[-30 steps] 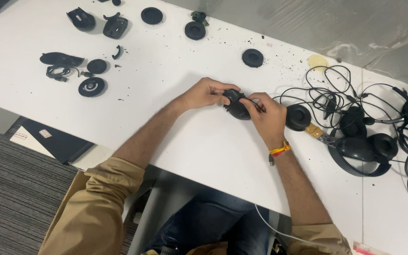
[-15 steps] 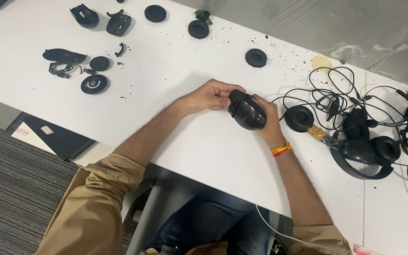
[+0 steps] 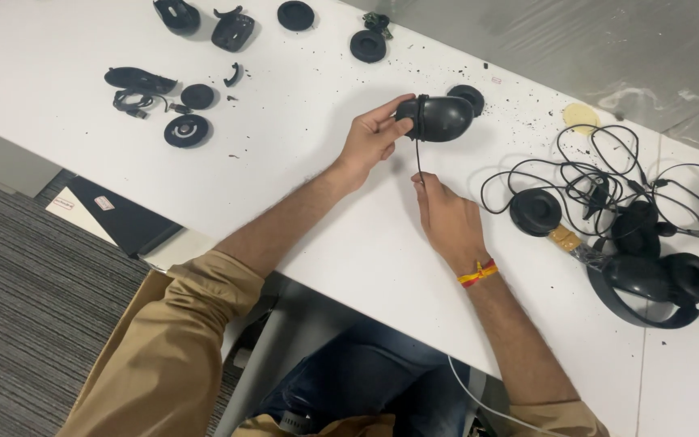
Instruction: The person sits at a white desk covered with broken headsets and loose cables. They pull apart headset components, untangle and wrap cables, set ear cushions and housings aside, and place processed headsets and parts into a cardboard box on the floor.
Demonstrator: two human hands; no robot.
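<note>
My left hand (image 3: 374, 137) grips a black oval earcup shell (image 3: 440, 118) and holds it just above the white table (image 3: 301, 162). A thin black wire (image 3: 418, 158) hangs from the shell down to my right hand (image 3: 445, 217), which pinches the wire's lower end between thumb and fingers. The right wrist carries a red and yellow thread band (image 3: 479, 273). Both forearms come from tan sleeves at the bottom of the view.
Black headset parts lie at the far left: pads (image 3: 187, 130), a round cushion (image 3: 295, 15), shells (image 3: 233, 30). A round pad (image 3: 468, 95) sits behind the shell. To the right lie a tangle of cables (image 3: 592, 174), an ear cushion (image 3: 535, 211) and a headset (image 3: 649, 279). A dark notebook (image 3: 119, 218) lies below the table edge.
The left hand lifted the earcup shell up and away toward the far side. The right hand let go of the shell, drew back toward me and now holds the wire stretched between them.
</note>
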